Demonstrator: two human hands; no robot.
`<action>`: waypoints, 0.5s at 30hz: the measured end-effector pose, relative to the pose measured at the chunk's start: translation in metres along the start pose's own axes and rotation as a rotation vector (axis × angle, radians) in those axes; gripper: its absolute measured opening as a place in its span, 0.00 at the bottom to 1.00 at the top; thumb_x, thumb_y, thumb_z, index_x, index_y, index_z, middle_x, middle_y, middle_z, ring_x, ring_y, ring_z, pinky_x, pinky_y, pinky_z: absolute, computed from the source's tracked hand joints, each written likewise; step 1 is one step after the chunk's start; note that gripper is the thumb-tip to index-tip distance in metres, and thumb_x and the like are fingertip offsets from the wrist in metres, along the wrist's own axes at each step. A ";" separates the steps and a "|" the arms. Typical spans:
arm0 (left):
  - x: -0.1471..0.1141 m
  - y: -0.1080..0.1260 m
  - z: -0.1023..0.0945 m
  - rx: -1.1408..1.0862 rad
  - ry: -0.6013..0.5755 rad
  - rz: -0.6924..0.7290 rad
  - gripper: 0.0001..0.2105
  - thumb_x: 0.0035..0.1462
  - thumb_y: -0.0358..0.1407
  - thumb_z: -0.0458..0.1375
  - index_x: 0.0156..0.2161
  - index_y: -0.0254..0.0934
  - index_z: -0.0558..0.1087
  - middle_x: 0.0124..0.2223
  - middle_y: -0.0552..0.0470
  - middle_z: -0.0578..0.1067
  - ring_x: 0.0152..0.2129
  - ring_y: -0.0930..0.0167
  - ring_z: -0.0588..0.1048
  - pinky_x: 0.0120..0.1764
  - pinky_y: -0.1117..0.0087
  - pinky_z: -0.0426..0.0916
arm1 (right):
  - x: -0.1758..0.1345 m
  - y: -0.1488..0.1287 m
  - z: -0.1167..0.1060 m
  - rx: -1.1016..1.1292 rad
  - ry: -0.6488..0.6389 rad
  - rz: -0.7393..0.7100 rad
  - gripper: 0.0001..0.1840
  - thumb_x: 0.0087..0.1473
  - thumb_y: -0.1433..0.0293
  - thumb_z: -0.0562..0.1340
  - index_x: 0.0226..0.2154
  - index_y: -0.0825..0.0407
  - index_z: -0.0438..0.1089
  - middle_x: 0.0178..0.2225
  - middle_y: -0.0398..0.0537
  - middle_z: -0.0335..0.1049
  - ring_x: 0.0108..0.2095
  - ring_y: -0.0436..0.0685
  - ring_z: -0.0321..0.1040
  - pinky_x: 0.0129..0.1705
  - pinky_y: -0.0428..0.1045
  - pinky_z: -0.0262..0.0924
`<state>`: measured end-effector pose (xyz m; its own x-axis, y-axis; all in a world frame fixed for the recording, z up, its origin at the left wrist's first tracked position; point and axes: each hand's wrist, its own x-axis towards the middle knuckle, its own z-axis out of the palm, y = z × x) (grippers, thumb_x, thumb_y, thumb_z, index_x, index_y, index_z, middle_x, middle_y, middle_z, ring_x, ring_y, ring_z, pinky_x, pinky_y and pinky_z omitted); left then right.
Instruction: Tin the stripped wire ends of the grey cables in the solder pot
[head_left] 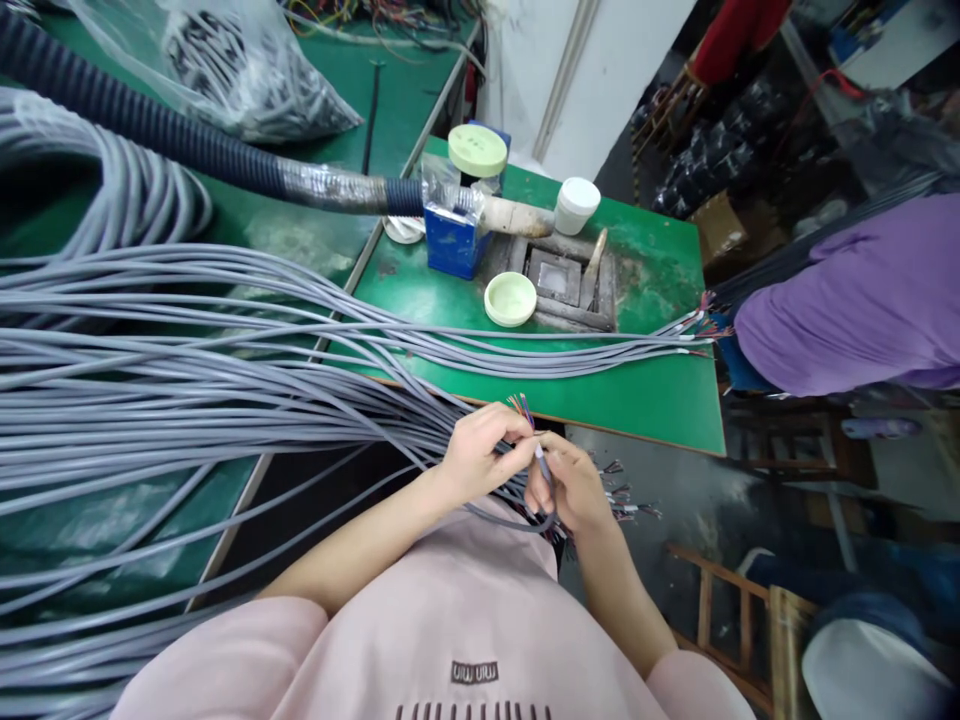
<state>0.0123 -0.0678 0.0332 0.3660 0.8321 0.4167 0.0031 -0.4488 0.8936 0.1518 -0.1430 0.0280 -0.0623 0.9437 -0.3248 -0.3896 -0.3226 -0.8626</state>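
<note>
Close to my chest, my left hand [486,450] and my right hand [574,480] meet at the stripped end of one grey cable [545,478]. Right-hand fingers wrap around the cable just below its white band. With thumb and forefinger, my left hand pinches at the thin coloured wires [523,405] fanning out of that end; which wire it grips is too small to tell. Under my hands and to the left runs a thick bundle of grey cables [300,420]. Another group of grey cables [510,355] lies across the green table, its stripped ends at the right edge.
On the green table [660,400] stand a solder pot [556,278], a pale green dish [510,299], a white tub [577,205] and a blue box [454,240] by a black hose [225,150]. A person in purple [855,290] is at right, near a wooden stool [739,610].
</note>
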 end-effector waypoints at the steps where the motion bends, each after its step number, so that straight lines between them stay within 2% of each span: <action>1: -0.002 0.000 0.003 -0.023 0.000 -0.007 0.06 0.52 0.35 0.61 0.25 0.39 0.70 0.23 0.54 0.73 0.21 0.74 0.70 0.29 0.72 0.65 | 0.002 -0.003 0.001 0.040 -0.002 0.022 0.22 0.48 0.51 0.65 0.38 0.50 0.71 0.12 0.33 0.61 0.09 0.45 0.49 0.14 0.44 0.56; 4: -0.009 0.003 0.012 -0.188 -0.014 -0.082 0.07 0.54 0.36 0.60 0.27 0.38 0.69 0.21 0.55 0.73 0.19 0.75 0.71 0.28 0.72 0.66 | 0.007 -0.010 0.004 0.055 0.042 0.024 0.22 0.44 0.54 0.68 0.37 0.51 0.72 0.13 0.35 0.62 0.10 0.45 0.52 0.13 0.43 0.54; 7: -0.013 0.006 0.017 -0.379 -0.034 -0.187 0.06 0.58 0.36 0.58 0.30 0.37 0.68 0.21 0.56 0.74 0.16 0.76 0.72 0.25 0.73 0.66 | 0.012 -0.012 0.005 -0.010 0.132 -0.061 0.17 0.43 0.57 0.69 0.33 0.51 0.72 0.14 0.36 0.65 0.11 0.45 0.55 0.13 0.42 0.51; 12: -0.007 0.008 0.015 -0.426 0.010 -0.270 0.06 0.56 0.36 0.61 0.31 0.36 0.68 0.21 0.56 0.74 0.18 0.76 0.73 0.25 0.74 0.66 | 0.014 -0.010 0.006 -0.062 0.225 -0.157 0.11 0.47 0.62 0.67 0.29 0.52 0.70 0.14 0.36 0.64 0.13 0.45 0.57 0.16 0.42 0.51; 15: -0.003 0.007 0.014 -0.565 -0.018 -0.362 0.08 0.55 0.38 0.62 0.32 0.35 0.69 0.21 0.55 0.75 0.18 0.74 0.74 0.25 0.73 0.68 | 0.014 -0.009 0.008 -0.078 0.244 -0.178 0.09 0.48 0.64 0.65 0.28 0.51 0.68 0.15 0.37 0.65 0.14 0.46 0.58 0.17 0.43 0.53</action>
<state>0.0247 -0.0782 0.0362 0.4488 0.8904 0.0755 -0.3569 0.1012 0.9287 0.1475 -0.1261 0.0346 0.2264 0.9436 -0.2415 -0.3023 -0.1676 -0.9384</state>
